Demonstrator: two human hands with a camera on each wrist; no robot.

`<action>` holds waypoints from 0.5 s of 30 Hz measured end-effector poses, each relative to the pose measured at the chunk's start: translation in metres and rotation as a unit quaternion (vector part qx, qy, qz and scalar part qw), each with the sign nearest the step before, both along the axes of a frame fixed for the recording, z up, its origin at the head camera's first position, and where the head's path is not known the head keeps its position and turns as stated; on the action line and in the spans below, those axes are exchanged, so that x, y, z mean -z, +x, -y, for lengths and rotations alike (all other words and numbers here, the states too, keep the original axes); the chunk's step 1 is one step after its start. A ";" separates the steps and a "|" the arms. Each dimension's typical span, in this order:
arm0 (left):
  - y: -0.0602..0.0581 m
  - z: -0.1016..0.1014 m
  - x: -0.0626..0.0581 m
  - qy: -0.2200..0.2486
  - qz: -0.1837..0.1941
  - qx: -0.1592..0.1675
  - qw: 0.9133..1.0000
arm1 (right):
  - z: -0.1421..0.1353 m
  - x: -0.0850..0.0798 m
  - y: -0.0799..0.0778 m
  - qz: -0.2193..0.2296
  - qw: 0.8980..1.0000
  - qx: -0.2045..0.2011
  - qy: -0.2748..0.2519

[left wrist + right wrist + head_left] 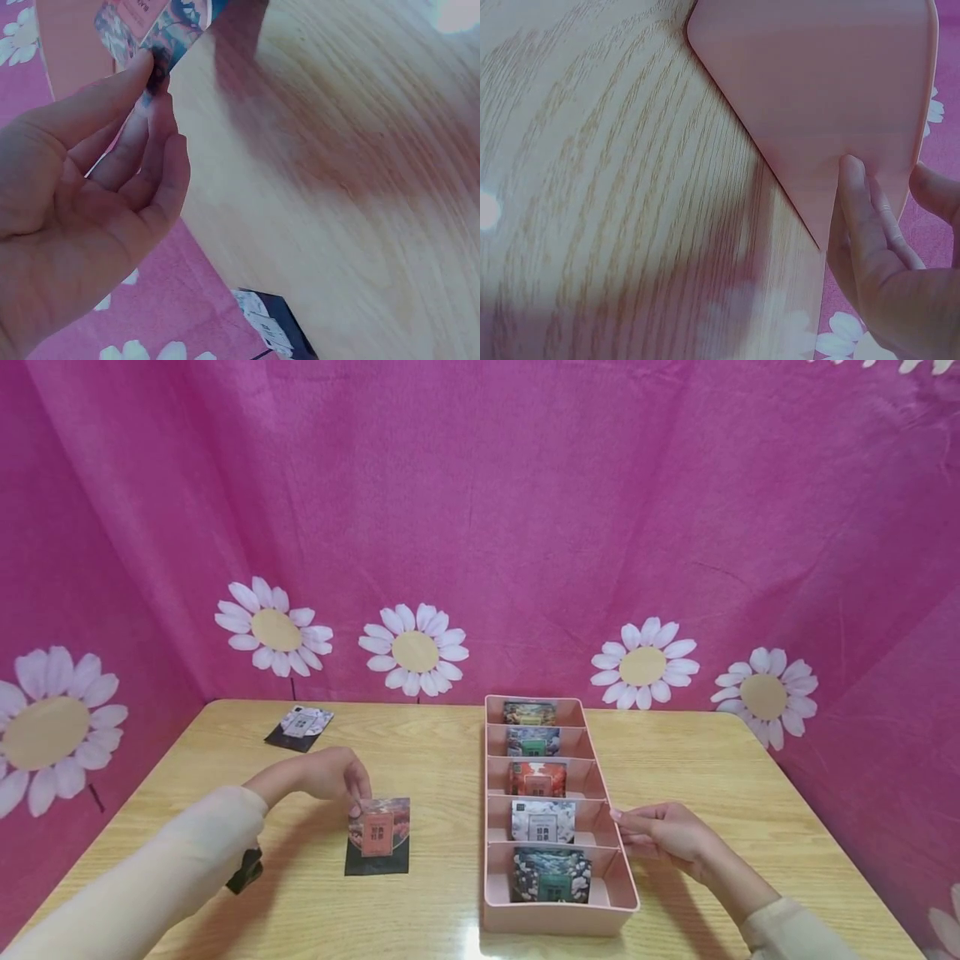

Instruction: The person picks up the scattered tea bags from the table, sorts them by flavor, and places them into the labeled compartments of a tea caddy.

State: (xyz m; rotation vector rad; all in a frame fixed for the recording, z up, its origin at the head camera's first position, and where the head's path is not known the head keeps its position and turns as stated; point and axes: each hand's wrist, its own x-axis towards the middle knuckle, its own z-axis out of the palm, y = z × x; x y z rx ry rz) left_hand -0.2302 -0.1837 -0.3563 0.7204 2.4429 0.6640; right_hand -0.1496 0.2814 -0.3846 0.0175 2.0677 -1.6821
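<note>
In the head view my left hand (337, 777) pinches a red-labelled tea sachet (377, 833) by its upper left corner, above the table left of the box. The left wrist view shows thumb and fingertips on the sachet (176, 30). My right hand (671, 839) is at the right side of a pink divided box (558, 920). Seen from the right wrist, its fairly straight fingers (853, 187) rest against the outer wall, thumb by the rim. One sachet stands in each compartment: yellow, purple-green, red (537, 779), white (543, 822) and, nearest, dark green (552, 875).
A white-and-black sachet (300, 727) lies at the table's back left. Another dark sachet (245, 871) shows partly from under my left sleeve. Behind the wooden table (442, 760) hangs a pink curtain (480, 527) with white flowers.
</note>
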 end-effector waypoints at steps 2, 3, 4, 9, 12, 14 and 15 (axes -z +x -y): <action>0.000 -0.001 -0.002 0.004 0.012 0.001 1.000 | 0.000 0.000 0.000 -0.001 1.000 -0.002 -0.001; 0.001 -0.001 -0.003 0.004 0.013 0.004 1.000 | 0.000 0.000 0.000 -0.001 1.000 -0.002 -0.001; 0.002 -0.002 -0.003 0.005 0.014 0.003 1.000 | 0.000 0.000 0.000 -0.001 1.000 -0.002 0.000; 0.006 -0.007 -0.010 0.007 -0.006 0.027 1.000 | 0.000 -0.001 0.000 0.002 1.000 0.003 0.005; 0.009 -0.011 -0.016 0.014 -0.022 0.048 0.999 | 0.001 -0.001 0.000 0.004 1.000 0.008 0.009; 0.010 -0.013 -0.020 0.016 -0.028 0.056 0.998 | 0.001 -0.001 0.000 0.005 1.000 0.010 0.011; 0.011 -0.015 -0.022 0.015 -0.030 0.056 0.998 | 0.000 -0.001 0.000 0.005 1.000 0.010 0.012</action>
